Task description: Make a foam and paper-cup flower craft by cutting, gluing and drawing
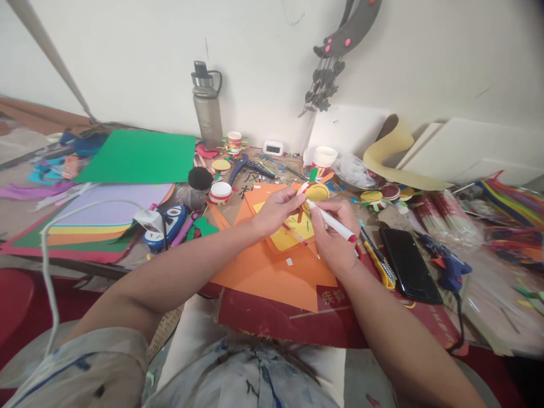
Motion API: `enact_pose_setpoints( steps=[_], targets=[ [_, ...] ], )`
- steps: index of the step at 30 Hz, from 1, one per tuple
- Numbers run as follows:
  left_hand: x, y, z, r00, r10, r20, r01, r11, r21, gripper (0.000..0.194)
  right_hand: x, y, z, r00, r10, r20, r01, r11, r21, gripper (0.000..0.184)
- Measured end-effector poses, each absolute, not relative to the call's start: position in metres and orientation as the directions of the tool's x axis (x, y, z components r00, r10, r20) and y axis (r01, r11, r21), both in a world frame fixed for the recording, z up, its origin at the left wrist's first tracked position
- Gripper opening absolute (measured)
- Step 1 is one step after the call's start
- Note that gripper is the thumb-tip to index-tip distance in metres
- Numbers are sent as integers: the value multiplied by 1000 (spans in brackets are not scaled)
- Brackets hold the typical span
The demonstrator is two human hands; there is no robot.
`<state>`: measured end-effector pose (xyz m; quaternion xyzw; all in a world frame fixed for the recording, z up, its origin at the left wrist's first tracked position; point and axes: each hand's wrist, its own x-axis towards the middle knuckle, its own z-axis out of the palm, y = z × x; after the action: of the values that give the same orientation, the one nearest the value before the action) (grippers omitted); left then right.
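Held up over the paper by my left hand (pixel 278 211) is a small craft cup (pixel 318 192) with a yellow disc face and orange and green paper strips sticking out. My left thumb and fingers pinch its edge. My right hand (pixel 340 229) grips a white marker pen (pixel 334 220) with a dark red end. The pen's front end meets the left part of the cup; its tip is too small to make out. Beneath both hands lie yellow paper (pixel 283 235) and orange sheets (pixel 272 277) with small scraps on them.
A grey water bottle (pixel 207 107) stands against the wall. Stacked paper cups (pixel 325 156) and a small white clock (pixel 273 148) are at the back. On the right lie a yellow cutter (pixel 380 266), a black phone (pixel 408 263) and a blue glue gun (pixel 448 263). Coloured sheets (pixel 140 156) cover the left.
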<state>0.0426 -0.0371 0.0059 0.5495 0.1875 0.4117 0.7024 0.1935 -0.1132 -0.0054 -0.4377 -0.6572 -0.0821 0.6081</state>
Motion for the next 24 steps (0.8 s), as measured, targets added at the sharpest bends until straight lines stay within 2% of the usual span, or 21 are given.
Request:
enact_pose_setpoints(
  steps=[7,19,24],
  targets=[
    [43,-38,5,591,780,205,-340,11,941,66,196,-112,-5,153,501,852,688,565,-456,12],
    [44,-34,-3,589,788,181,-322,23,947,71,195,-113,-1,176,446,877,672,597,-438,7],
    [44,-34,-3,605,774,186,-314,17,949,67,195,-113,1,189,452,872,681,579,-448,8]
  ],
)
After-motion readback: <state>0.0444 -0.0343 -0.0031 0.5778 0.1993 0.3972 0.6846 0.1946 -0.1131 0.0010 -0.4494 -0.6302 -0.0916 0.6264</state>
